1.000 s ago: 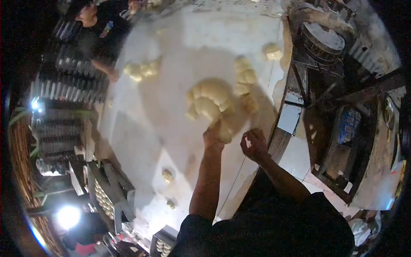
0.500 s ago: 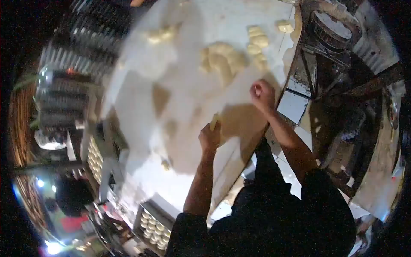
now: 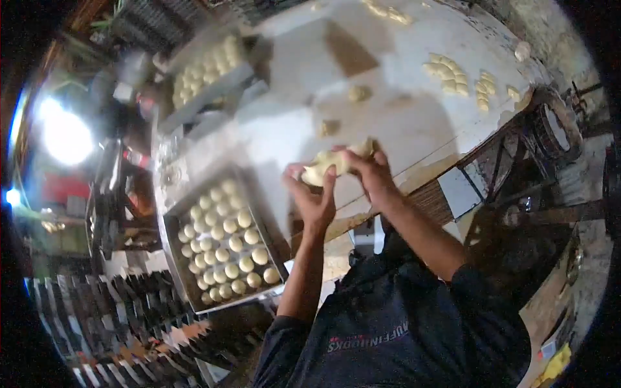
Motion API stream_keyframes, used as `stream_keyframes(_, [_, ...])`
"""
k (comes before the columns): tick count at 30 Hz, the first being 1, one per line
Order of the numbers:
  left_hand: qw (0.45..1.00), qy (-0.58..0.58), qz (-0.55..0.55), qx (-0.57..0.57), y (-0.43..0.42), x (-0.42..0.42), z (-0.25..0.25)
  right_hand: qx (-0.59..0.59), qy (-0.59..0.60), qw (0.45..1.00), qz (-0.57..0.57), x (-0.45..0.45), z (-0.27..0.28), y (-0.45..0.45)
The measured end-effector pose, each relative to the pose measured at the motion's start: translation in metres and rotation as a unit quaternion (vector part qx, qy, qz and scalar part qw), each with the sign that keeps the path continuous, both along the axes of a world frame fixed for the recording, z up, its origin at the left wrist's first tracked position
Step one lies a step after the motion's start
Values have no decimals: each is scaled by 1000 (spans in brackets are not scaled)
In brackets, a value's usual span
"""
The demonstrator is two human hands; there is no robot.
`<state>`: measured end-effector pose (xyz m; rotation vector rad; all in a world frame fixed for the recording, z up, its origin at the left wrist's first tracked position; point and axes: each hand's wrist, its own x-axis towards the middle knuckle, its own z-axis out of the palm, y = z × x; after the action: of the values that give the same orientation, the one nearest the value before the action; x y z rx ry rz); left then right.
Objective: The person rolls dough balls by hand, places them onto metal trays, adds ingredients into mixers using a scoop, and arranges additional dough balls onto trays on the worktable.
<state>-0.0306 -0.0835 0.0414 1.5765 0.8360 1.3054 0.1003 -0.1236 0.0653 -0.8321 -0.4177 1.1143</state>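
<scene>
Dough (image 3: 318, 169) spanned the space between a person's two hands, over the near side of a broad white table (image 3: 297, 61); whether it touched the surface could not be told. The table ran back toward the far wall, its near edge worn and brown. The worker wore a dark shirt (image 3: 394, 323) with lettering across it. On the table to the left lay a near tray (image 3: 182, 268), set at an angle, and beyond it a blurred far tray (image 3: 236, 82), holding pale pieces. The left hand (image 3: 314, 204) gripped one end of the dough, thumb laid along it; the right hand (image 3: 372, 169) was closed around the other end. Well apart, at the table's far right, sat a cluster (image 3: 447, 75) of pieces, with a smaller group (image 3: 484, 90) just beside it. Two lumps (image 3: 359, 94) rested past the hands. Smallest were the balls (image 3: 231, 226), round and pale, filling much of the near tray.
</scene>
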Motion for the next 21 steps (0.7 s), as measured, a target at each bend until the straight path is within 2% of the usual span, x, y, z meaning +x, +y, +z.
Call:
stream_keyframes(1, [992,-95,-26,-77,-6,-5,17,0,-33,999,-1,7,-2,4])
stream_keyframes(2, [987,-123,-35,-96,-6,-14,15,1,-67,998,-3,16,-5,3])
stream_keyframes(3, [988,-111,2,-103,-3,-22,11,-3,-74,997,3,21,-8,-2])
stream_keyframes(5, [988,-97,66,-101,7,-28,-4,-109,-175,978,-5,34,-13,-12])
stream_keyframes(6, [983,-126,76,-113,8,-28,-11,-116,-180,977,0,39,-20,-14])
stream_keyframes(8, [961,-187,158,-125,21,-14,-42,-130,-190,971,-64,54,-33,-11])
stream_keyframes(9, [962,-183,160,-126,26,-8,-54,-139,-202,965,-96,61,-34,-8])
stream_keyframes(11, [926,-222,262,-157,38,9,-64,-120,-203,963,-132,80,-43,1])
stream_keyframes(12, [929,-213,262,-154,49,14,-72,-100,-210,957,-171,94,-47,7])
stream_keyframes(14, [929,-257,263,-26,81,7,-87,-108,-235,935,-242,131,-53,13])
stream_keyframes(15, [932,-205,283,-92,93,-7,-84,-113,-231,931,-260,153,-54,12])
stream_keyframes(16, [908,-232,306,-168,96,-8,-81,-114,-229,926,-278,180,-55,11])
stream_keyframes(17, [929,-189,255,-189,86,-5,-68,-142,-244,927,-249,207,-68,7])
stream_keyframes(18, [972,-4,193,-137,74,-12,-77,-170,-259,926,-215,227,-88,-4])
stream_keyframes(19, [983,-72,95,-141,60,-18,-96,-186,-309,922,-141,241,-116,-18])
stream_keyframes(20, [993,60,56,-81,39,-13,-103,-200,-359,910,-64,254,-137,-34])
stream_keyframes(21, [953,294,-16,-67,26,-19,-92,-148,-545,824,37,270,-143,-50])
